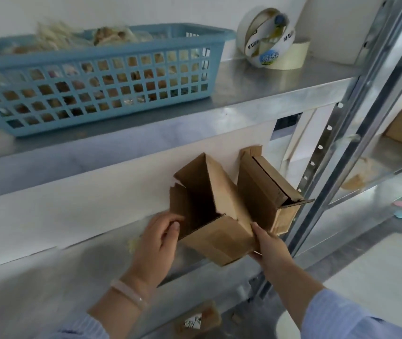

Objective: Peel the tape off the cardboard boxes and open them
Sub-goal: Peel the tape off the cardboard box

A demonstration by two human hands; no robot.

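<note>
While the open box [219, 238] overhangs the shelf's [85, 265] front edge, right hand [268, 248] grips its right side; left hand [160, 241] curled at left flap, grip unclear. Second box [263, 192] just behind.

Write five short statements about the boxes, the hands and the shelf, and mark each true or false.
1. The near box has its flaps open. True.
2. The left hand holds a tape roll. False: it grips the near box's left side; the tape rolls lie on the upper shelf.
3. A blue basket sits on the upper shelf. True.
4. The right hand is clear of the near box. False: it holds its right side.
5. A second box stands to the right of the near box. True.
</note>
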